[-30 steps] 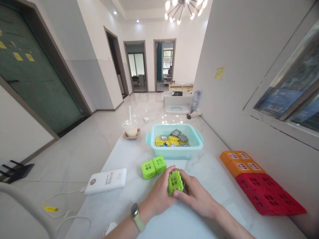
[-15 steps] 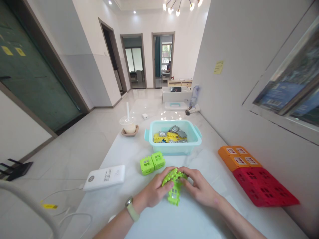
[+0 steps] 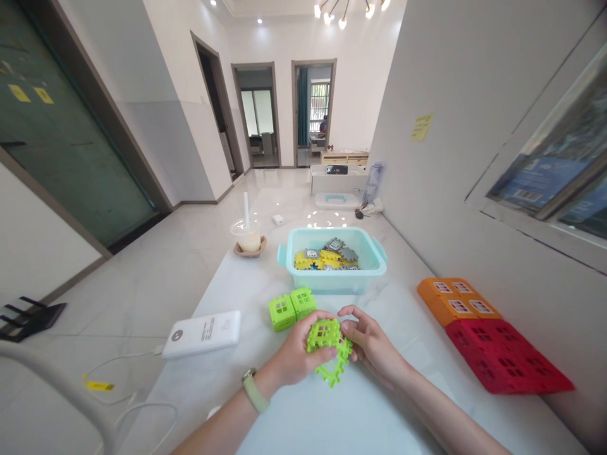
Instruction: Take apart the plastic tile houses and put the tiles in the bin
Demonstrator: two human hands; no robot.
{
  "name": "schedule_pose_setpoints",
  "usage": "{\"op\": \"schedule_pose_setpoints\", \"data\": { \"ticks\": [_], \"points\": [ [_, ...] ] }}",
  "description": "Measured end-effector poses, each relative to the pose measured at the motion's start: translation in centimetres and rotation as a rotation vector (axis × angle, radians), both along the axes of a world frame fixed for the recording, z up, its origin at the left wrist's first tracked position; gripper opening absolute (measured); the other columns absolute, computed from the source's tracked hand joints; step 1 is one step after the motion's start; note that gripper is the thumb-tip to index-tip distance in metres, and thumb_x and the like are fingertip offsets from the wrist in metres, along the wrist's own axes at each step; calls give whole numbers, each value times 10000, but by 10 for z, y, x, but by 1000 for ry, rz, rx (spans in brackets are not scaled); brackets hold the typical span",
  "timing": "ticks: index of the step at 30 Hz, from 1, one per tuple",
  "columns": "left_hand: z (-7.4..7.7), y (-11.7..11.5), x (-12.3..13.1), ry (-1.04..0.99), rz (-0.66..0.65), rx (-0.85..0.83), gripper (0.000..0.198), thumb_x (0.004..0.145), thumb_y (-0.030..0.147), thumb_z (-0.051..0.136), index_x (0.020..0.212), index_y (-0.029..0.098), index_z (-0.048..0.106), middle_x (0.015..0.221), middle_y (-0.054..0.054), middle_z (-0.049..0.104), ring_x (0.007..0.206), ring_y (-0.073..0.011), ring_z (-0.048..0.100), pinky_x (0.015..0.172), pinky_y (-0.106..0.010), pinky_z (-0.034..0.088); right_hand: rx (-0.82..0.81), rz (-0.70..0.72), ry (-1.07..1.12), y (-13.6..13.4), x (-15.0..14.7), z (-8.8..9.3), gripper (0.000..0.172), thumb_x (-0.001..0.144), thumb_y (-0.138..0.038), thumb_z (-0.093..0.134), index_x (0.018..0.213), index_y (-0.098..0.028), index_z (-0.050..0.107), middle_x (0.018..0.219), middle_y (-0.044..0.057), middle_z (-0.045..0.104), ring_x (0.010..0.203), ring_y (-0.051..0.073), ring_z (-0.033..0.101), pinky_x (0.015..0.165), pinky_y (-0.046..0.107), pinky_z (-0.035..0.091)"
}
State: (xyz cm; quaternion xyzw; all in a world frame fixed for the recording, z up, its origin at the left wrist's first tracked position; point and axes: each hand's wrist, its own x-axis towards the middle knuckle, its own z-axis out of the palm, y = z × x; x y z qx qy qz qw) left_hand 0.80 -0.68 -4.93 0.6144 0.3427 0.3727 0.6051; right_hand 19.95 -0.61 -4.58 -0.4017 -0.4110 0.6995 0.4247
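Both hands hold a lime-green stack of interlocking window tiles just above the white marble table. My left hand, with a watch on the wrist, grips the tiles from the left with fingers curled round them. My right hand pinches their upper right edge with thumb and forefinger. One tile hangs loose and tilted below the others. Two joined lime-green cubes stand on the table just beyond my left hand.
A pale turquoise tub with yellow and grey tiles sits behind the cubes. Orange blocks and red blocks lie along the right wall. A white power bank with cable lies left; a drink cup stands further back.
The closed green cube has come apart into loose tiles between my hands. The hands have lifted slightly and the tiles have been turned; the camera has shifted a little.
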Motion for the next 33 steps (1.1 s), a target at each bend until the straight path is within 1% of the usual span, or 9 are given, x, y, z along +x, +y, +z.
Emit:
{"op": "schedule_pose_setpoints", "data": {
  "ticks": [3,5,10,13,16,21,26,30,33],
  "points": [
    [9,-2,-1,-6,3,19,485,746,364,785,1147,176,587,955,-50,627,830,-194,599,740,-298,496,-191,53,126,1,0,-3,392,769,-347,790,1056,-202,568,646,-64,510,460,42,400,401,136,298],
    [12,-2,-2,-8,37,6,429,727,295,769,1109,186,606,934,-46,622,818,-197,588,719,-297,495,-237,12,118,3,0,-6,391,764,-345,785,1064,-188,591,648,-57,510,454,44,400,400,141,322],
    [6,1,0,11,185,53,366,639,78,612,988,186,587,826,-8,568,739,-167,540,666,-274,457,7,-102,-95,2,-2,-2,441,779,-529,745,1037,-217,570,765,-22,558,676,141,565,579,256,518],
    [-1,0,5,116,259,150,354,641,48,565,964,192,565,818,3,567,743,-164,538,685,-274,466,45,49,-31,-8,-8,5,412,864,-574,637,1080,-239,535,827,-13,585,740,152,592,658,282,512],
    [-4,-1,8,176,295,159,335,709,73,560,1018,203,539,832,2,575,746,-173,556,675,-283,495,106,169,0,-14,-13,8,495,845,-505,695,1219,-264,479,928,5,619,785,164,617,719,315,519],
    [2,0,6,175,279,319,278,812,110,526,1060,211,602,1125,-66,553,1088,-244,554,991,-414,458,56,53,-68,-7,-12,4,421,819,-426,697,1139,-239,497,777,-19,635,648,160,616,636,313,511],
    [5,-2,6,290,133,400,416,760,44,529,1116,233,635,1222,-76,496,1139,-254,534,1035,-426,438,-133,29,88,-4,-8,3,330,850,-426,651,1099,-231,557,843,14,647,726,172,637,593,287,534],
    [2,-3,6,372,64,421,707,751,23,543,1406,248,404,1313,-93,460,1267,-265,450,1104,-443,380,-121,104,89,-7,-10,5,386,844,-427,716,1150,-243,570,886,6,647,707,136,635,605,250,539],
    [2,-2,3,442,-18,413,744,793,43,560,1459,278,327,1351,-100,419,1270,-271,464,1087,-444,401,-103,127,75,-9,-11,5,379,845,-364,727,1162,-232,565,880,7,661,726,136,645,639,250,543]
  ]
}}
